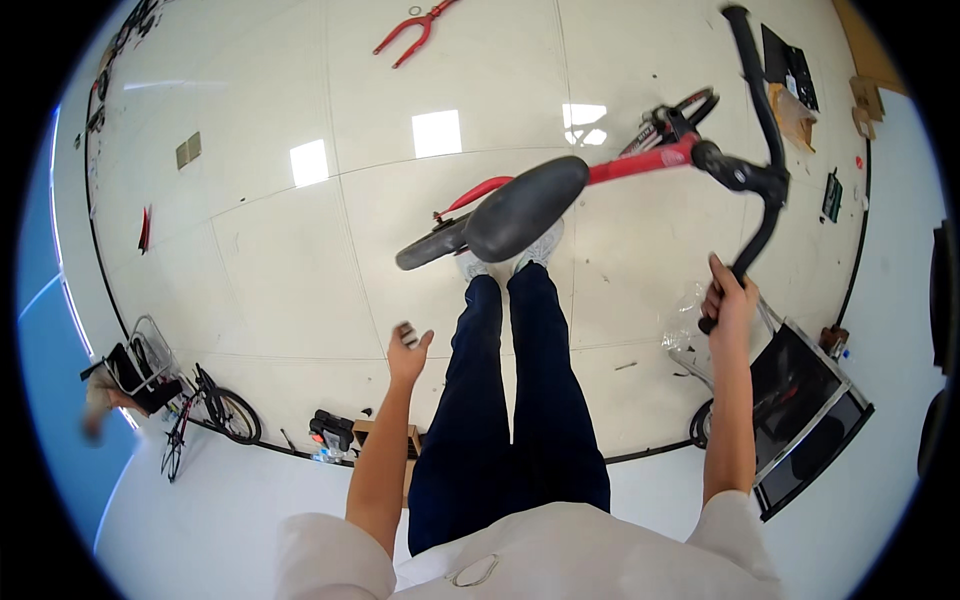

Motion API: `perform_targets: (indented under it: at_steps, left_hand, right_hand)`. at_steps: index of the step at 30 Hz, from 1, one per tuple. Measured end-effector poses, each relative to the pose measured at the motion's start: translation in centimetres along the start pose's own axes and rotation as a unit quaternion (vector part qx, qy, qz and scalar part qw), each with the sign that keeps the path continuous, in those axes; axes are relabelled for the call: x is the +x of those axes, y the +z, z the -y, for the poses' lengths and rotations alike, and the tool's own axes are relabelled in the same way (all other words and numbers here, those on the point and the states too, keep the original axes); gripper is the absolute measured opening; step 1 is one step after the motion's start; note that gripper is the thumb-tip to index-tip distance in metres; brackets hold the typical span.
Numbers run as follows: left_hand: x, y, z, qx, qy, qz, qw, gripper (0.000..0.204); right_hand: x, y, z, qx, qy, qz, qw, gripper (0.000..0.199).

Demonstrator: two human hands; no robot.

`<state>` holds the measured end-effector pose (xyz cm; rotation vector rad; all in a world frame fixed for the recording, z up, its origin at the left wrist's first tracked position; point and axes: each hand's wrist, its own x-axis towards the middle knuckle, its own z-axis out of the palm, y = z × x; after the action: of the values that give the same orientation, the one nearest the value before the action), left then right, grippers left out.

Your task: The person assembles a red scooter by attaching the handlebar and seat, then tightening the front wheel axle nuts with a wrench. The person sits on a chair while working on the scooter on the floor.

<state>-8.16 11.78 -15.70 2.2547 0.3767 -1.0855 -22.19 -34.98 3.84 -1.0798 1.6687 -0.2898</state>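
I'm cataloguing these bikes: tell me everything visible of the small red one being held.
The small red bike has a shiny frame, a broad black saddle, a curved black handlebar and a dark rear wheel. The front wheel shows only partly. Seen from above, the bike's front points right, over the pale tiled floor; the saddle overlaps the person's light shoes in view, and floor contact isn't clear. The right hand grips the handlebar's near end.
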Motion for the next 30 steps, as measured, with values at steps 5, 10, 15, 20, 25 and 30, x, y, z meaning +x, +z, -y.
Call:
perform_targets:
  at_steps: [5, 10, 15, 20, 25, 30]
  left_hand:
    - [2.6, -4.9, -11.3, 0.225, 0.328, -0.232, 0.888, 0.091]
    - [3.8, -9.0, -21.0, 0.248, 0.464, -0.152, 0.837, 0.040]
    - [-0.8, -8.6, -30.3, 0.283, 0.543, -0.138, 0.778, 0.035]
    - [-7.6, -9.4, -41.8, 0.272, 0.620, -0.109, 0.728, 0.037]
    - [-12.9, -6.2, -48.4, 0.356, 0.689, -0.083, 0.626, 0.036]
    - [-15.0, -5.0, -47.5, 0.387, 0.684, -0.078, 0.614, 0.037]
  right_hand:
    - [-1.4, -7.1, 1.1, 0.045, 0.067, 0.021, 0.997, 0.038]
    - [-1.5, -11.2, 0.7, 0.063, 0.095, 0.066, 0.991, 0.037]
    - [0.0, -13.0, 1.1, 0.194, 0.132, 0.120, 0.965, 0.036]
    - [2.6, -16.4, -0.1, 0.303, 0.174, 0.057, 0.935, 0.032]
    - [3.2, -19.1, -5.7, 0.308, 0.196, -0.018, 0.931, 0.033]
    - [1.9, -18.8, -9.2, 0.361, 0.199, -0.010, 0.911, 0.034]
